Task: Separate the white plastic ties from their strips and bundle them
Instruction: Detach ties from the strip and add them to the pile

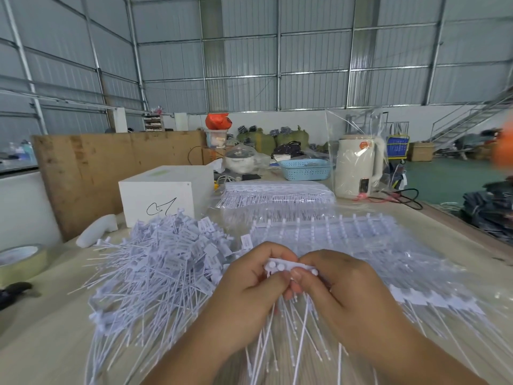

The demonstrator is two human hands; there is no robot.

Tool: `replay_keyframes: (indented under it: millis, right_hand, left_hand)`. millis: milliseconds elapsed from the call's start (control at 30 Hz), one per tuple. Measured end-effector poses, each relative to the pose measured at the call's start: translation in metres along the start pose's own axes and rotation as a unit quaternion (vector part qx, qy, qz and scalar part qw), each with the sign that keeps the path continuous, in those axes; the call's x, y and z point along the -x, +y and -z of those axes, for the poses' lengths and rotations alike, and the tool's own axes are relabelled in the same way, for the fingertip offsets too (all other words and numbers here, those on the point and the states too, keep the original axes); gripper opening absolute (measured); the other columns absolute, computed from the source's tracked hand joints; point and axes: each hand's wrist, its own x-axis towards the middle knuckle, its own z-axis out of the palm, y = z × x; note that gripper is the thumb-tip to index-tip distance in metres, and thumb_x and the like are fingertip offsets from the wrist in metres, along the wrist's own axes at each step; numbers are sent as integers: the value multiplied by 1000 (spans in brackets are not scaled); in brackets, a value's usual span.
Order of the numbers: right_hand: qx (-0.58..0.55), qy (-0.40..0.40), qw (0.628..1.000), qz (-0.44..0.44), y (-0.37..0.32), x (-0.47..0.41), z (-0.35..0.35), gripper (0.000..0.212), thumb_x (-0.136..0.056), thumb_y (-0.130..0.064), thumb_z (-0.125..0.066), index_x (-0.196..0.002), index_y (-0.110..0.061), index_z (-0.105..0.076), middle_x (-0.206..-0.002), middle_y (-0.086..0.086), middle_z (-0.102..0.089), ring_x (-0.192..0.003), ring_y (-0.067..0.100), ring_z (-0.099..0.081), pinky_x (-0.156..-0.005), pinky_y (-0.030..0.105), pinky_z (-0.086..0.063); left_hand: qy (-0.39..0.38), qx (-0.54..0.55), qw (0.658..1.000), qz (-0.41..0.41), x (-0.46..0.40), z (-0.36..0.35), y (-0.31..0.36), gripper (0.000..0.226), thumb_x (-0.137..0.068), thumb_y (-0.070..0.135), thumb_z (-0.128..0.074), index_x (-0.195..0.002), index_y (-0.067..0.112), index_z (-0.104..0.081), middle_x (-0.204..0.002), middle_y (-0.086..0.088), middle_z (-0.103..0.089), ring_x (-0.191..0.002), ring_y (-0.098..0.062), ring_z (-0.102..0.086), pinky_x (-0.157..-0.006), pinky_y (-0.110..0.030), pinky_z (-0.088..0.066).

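1. Right now we hold 1 strip of ties (290,266) between both hands at about 6 o'clock, close to us: our left hand (251,287) has its fingers and thumb curled round the left end, and our right hand (333,284) pinches the right end, thumbs meeting on the row of round heads, thin tails hanging toward us.
2. We judge the step to be the breaking-off itself: ties on this strip look still joined to their bar.
3. The next move likely calls for a twist or snap at the heads, with 1 hand bracing the bar while the other pulls ties free, then gathering them with tails aligned so they can be bundled.
4. At 10 o'clock, just beyond our left hand, lies a loose heap of separated ties (166,262); none of it looks bundled yet.
5. At 2 o'clock, unseparated strips (369,245) lie in clear plastic, and a further stack of packs (277,195) sits at 12 o'clock.
6. On the pale table (41,329) we also see a tape roll (20,261) at 9 o'clock, a white box (163,193) at 11, a blue basket (305,169) and a wrapped kettle (358,166) at 1.
7. Farthest off stand corrugated metal walls (249,65) and a staircase (472,120) at 2 o'clock.
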Motion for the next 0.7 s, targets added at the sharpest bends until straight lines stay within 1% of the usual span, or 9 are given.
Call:
replay_keyframes:
  millis: [67,200,233,267,333,400,533,600,700]
  right_hand:
    - [25,1,1000,-2,0,0,1,35,-95,-47,-40,-76,-30,-64,-69,-14,-56,-69,5,-52,-64,29,-45]
    - [96,-16,995,-7,-2,1,2,50,-91,-60,-26,-78,-28,-62,-66,-12,-54,-67,7,-49,-63,27,-38]
    - [98,-23,995,-14,-2,1,3,49,-90,-61,-26,-76,-29,-59,-65,-11,-52,-66,8,-49,-61,26,-36]
    - [81,-30,996,-22,0,1,4,44,-91,-61,-30,-72,-30,-55,-62,-11,-49,-64,8,-48,-59,25,-35]
    - [17,-45,998,-42,4,0,7,34,-94,-49,-46,-65,-31,-47,-61,-12,-47,-61,9,-47,-54,23,-31]
    - [-13,-61,997,-44,6,-1,9,30,-95,-36,-55,-67,-28,-50,-65,-13,-48,-60,9,-47,-52,22,-30]
    - [-19,-72,997,-33,10,1,9,25,-94,-33,-58,-74,-19,-58,-66,-14,-50,-59,9,-47,-52,22,-32]
    - [-27,-84,995,-34,11,1,9,24,-94,-34,-58,-74,-22,-58,-65,-17,-52,-58,8,-48,-51,21,-32]
    - [-74,-103,991,-48,14,1,8,27,-94,-31,-60,-69,-28,-53,-55,-17,-49,-50,5,-44,-49,18,-29]
  left_hand:
    - [7,15,1000,2,0,0,-1,18,-82,14,-55,-88,25,-68,-71,-5,-66,-68,-16,-60,-52,-26,-45]
    - [11,18,1000,8,-2,1,-3,22,-81,14,-56,-84,27,-73,-66,-2,-66,-62,-14,-61,-49,-24,-45]
    - [18,20,1000,7,-2,2,-3,23,-80,13,-55,-83,25,-74,-65,-3,-67,-60,-14,-61,-48,-24,-45]
    - [27,23,999,8,-3,4,-4,23,-79,11,-55,-82,24,-74,-66,-5,-67,-60,-14,-61,-48,-24,-44]
    - [39,33,999,14,-4,7,-5,23,-76,10,-54,-79,21,-74,-67,-8,-68,-59,-15,-61,-47,-24,-44]
    - [33,32,999,20,-4,9,-5,20,-75,10,-55,-78,21,-73,-68,-6,-69,-58,-15,-60,-49,-23,-44]
    - [-14,45,998,35,-3,12,-2,14,-72,10,-71,-77,22,-74,-68,-7,-69,-53,-14,-57,-49,-21,-44]
    - [-48,64,996,45,-4,15,0,14,-70,6,-74,-76,18,-74,-68,-8,-68,-53,-14,-58,-51,-20,-46]
    - [-78,65,993,53,-4,20,1,12,-68,6,-78,-69,17,-74,-68,-9,-68,-54,-13,-58,-54,-23,-47]
